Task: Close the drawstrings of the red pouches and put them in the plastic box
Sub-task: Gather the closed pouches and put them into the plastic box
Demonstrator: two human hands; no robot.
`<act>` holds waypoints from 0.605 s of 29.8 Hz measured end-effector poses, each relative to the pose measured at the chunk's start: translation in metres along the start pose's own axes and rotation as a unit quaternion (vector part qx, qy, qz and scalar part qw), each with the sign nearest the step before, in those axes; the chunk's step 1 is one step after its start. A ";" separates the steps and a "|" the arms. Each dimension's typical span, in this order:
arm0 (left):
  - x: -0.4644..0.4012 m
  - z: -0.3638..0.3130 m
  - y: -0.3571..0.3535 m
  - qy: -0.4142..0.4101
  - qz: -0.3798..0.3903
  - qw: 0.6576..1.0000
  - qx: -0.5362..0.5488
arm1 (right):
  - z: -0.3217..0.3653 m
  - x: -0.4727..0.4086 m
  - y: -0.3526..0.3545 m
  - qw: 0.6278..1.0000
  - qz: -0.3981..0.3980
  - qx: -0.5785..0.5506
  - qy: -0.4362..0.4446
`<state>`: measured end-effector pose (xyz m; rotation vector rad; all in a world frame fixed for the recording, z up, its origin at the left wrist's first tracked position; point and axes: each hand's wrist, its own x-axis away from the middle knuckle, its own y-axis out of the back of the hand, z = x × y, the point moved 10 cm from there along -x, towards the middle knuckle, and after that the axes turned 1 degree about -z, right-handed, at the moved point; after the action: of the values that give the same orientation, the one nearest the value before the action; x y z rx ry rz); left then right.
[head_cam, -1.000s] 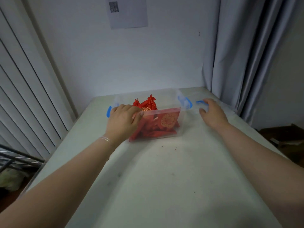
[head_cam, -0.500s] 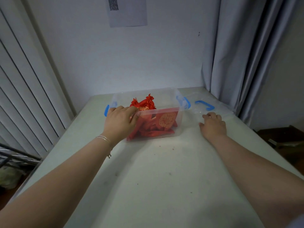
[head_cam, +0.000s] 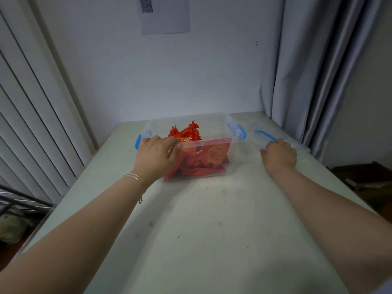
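We see 2 bare arms reaching up the frame across a pale table (head_cam: pixel 201 219) toward a clear plastic box (head_cam: pixel 230 154) at center. The left hand (head_cam: pixel 156 157), a thin bracelet (head_cam: pixel 135 177) at its wrist, grips the box's near left rim, fingers curled over the edge and thumb against the front wall. The right hand (head_cam: pixel 279 154), at center right, rests with fingers curled on the near edge of a clear lid (head_cam: pixel 282 135) with a blue clip, which lies flat on the table just right of the box; we cannot tell whether it grips the lid or merely touches it. Inside the box sit the red pouches (head_cam: pixel 203 160), piled against the front wall, 1 showing a round gold emblem whose characters we cannot read, others bunched with gathered tops toward the back. Blue latches mark both ends of the box. At top center, a sheet of paper (head_cam: pixel 165 14) on the wall carries a QR code, its pattern too blurred to make out. Gray curtains (head_cam: pixel 322 66) hang at upper right.
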<state>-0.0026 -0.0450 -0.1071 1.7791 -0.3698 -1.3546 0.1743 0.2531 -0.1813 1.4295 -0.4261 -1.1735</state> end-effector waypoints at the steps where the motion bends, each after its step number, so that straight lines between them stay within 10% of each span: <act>1: 0.000 0.001 0.000 0.004 0.003 1.000 0.002 | -0.004 -0.002 0.012 0.999 -0.027 -0.042 -0.022; 5: 0.000 0.004 0.001 0.026 0.008 0.999 0.018 | -0.015 -0.011 0.051 0.942 -0.100 -0.304 -0.099; 8: 0.002 0.009 0.008 0.070 -0.022 0.987 0.143 | 0.014 -0.007 0.083 0.914 -0.148 -0.376 -0.001; 13: 0.020 0.078 0.038 0.340 -0.243 0.823 0.386 | 0.089 0.028 0.118 0.899 -0.148 -0.345 0.228; 15: 0.023 0.095 0.022 0.427 -0.213 0.751 0.456 | 0.109 0.039 0.116 0.901 -0.114 -0.307 0.284; 18: 0.015 0.102 0.001 0.447 -0.104 0.755 0.469 | 0.122 0.047 0.107 0.903 -0.063 -0.288 0.313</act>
<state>-0.0878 -0.1006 -0.1221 3.1262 -0.3216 -0.2071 0.1326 0.1229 -0.0816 1.2205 0.4423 -0.7739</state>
